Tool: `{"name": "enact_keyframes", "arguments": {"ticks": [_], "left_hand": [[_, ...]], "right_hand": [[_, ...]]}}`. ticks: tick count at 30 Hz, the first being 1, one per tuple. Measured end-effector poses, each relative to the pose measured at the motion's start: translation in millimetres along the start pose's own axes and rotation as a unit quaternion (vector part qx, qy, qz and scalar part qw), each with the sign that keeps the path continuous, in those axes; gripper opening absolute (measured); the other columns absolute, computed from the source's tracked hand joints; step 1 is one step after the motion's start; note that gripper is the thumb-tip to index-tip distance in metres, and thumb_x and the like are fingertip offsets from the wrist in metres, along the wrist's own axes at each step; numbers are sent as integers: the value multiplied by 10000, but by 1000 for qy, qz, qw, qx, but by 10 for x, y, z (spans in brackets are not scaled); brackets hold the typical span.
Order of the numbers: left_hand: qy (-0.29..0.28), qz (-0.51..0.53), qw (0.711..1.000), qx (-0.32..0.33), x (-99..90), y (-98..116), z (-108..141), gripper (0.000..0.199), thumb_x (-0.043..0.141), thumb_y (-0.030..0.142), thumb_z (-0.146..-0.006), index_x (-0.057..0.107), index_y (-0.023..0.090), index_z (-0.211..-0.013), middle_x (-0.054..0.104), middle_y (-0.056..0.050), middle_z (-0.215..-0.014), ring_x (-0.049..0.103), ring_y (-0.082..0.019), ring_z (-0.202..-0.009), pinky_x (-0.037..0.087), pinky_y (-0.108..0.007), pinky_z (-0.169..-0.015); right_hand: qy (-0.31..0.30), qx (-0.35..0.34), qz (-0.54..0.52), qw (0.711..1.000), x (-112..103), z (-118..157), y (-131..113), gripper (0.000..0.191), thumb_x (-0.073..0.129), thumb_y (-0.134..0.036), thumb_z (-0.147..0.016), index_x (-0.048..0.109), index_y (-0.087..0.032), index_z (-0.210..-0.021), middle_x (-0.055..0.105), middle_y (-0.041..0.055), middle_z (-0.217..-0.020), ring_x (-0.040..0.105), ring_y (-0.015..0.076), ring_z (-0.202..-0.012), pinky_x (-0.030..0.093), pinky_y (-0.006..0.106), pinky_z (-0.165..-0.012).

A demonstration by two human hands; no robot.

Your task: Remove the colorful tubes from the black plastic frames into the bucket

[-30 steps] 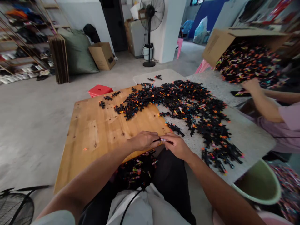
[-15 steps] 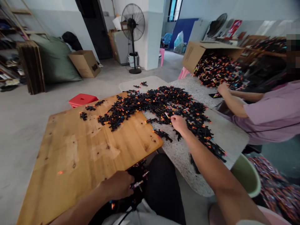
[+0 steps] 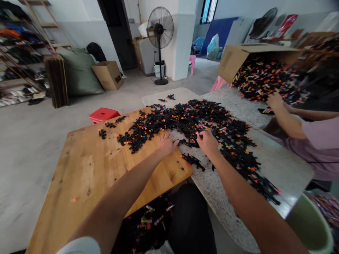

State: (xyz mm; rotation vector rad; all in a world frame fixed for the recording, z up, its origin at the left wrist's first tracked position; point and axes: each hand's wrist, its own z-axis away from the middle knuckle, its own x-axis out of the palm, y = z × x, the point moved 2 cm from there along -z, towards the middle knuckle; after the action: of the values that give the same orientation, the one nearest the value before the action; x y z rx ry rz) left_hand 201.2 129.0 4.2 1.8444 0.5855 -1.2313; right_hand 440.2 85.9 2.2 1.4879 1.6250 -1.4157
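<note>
A heap of small black toy guns with orange, blue and yellow bits spreads across the wooden tabletop and the speckled table. My left hand rests at the heap's near edge over the wooden top, its fingers stretched forward and the thumb apart. My right hand is closed in a pinch at the heap, over the speckled table. A small pale pink piece shows by its fingertips, but whether it is held I cannot tell. One toy gun lies apart, below and between my hands. Below the wooden edge, more black and coloured pieces lie near my lap.
The wooden tabletop meets the speckled table. A tipped cardboard box spills coloured pieces at the back right, where a co-worker's hand works. A green tub and a red stool stand beside the tables.
My left hand has come up from the pieces near my lap to the heap's edge and opened. My right hand stays closed at the heap. The view has swung left.
</note>
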Motion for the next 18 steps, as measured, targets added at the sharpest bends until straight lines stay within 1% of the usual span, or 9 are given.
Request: {"name": "enact_keyframes", "arguments": {"ticks": [2, 3, 5, 7, 8, 11, 13, 16, 18], "left_hand": [[-30, -39, 998, -43, 145, 46, -176, 403, 607, 498, -969, 689, 124, -1097, 614, -206, -1322, 497, -372, -1312, 342, -588, -1145], [-53, -53, 996, -50, 194, 81, -227, 427, 649, 516, -939, 686, 120, -1093, 613, -212, -1327, 482, -391, -1327, 314, -609, -1156], [-91, -58, 994, -27, 242, 160, -271, 404, 697, 466, -911, 669, 105, -1091, 638, -224, -1284, 501, -405, -1310, 294, -631, -1158], [-93, -50, 994, -15, 225, 218, -252, 340, 680, 383, -925, 642, 100, -1110, 663, -222, -1233, 543, -389, -1272, 320, -611, -1149], [-89, -44, 995, -16, 199, 235, -219, 317, 663, 351, -934, 626, 105, -1131, 676, -212, -1205, 574, -371, -1238, 362, -579, -1129], [-89, -26, 995, -21, 79, 250, -27, 328, 616, 297, -943, 575, 135, -1226, 721, -145, -1071, 681, -290, -1029, 523, -428, -952], [-76, 12, 997, -8, -33, 243, 155, 381, 582, 259, -933, 546, 164, -1300, 737, -98, -1019, 703, -241, -903, 561, -361, -845], [-26, 107, 992, 61, -234, 246, 437, 506, 533, 179, -894, 538, 215, -1399, 740, -85, -1159, 709, -214, -974, 573, -349, -897], [-7, 143, 984, 104, -356, 264, 599, 549, 529, 159, -877, 562, 237, -1419, 726, -85, -1235, 701, -214, -1047, 566, -354, -947]], "right_hand": [[31, -13, -52, 998, -69, 210, -3, 243, 551, -363, -970, 702, -178, -1013, 720, 147, -1029, 662, 266, -901, 475, 332, -772], [28, -13, -77, 997, -94, 309, -10, 238, 555, -378, -964, 695, -188, -993, 725, 127, -957, 658, 260, -865, 470, 330, -759], [4, 4, -125, 992, -130, 481, -39, 246, 562, -415, -954, 683, -202, -976, 723, 89, -855, 649, 244, -789, 460, 326, -726], [-32, 33, -192, 980, -152, 606, -92, 259, 571, -447, -945, 673, -211, -977, 719, 58, -804, 641, 224, -724, 458, 317, -690], [-51, 42, -236, 969, -161, 651, -127, 266, 579, -460, -938, 668, -212, -971, 719, 46, -791, 640, 214, -707, 464, 313, -680], [-99, 48, -374, 921, -192, 740, -243, 309, 615, -502, -913, 685, -206, -969, 717, 26, -791, 631, 187, -681, 483, 293, -644], [-129, 59, -440, 887, -219, 783, -306, 355, 642, -523, -895, 716, -200, -1023, 704, 13, -775, 583, 159, -600, 462, 276, -570], [-160, 76, -509, 842, -288, 854, -389, 401, 684, -528, -873, 739, -199, -1096, 660, -13, -699, 510, 131, -506, 418, 263, -491], [-170, 74, -545, 818, -363, 908, -461, 390, 716, -522, -856, 749, -197, -1069, 639, -19, -668, 519, 131, -513, 428, 262, -496]]}}
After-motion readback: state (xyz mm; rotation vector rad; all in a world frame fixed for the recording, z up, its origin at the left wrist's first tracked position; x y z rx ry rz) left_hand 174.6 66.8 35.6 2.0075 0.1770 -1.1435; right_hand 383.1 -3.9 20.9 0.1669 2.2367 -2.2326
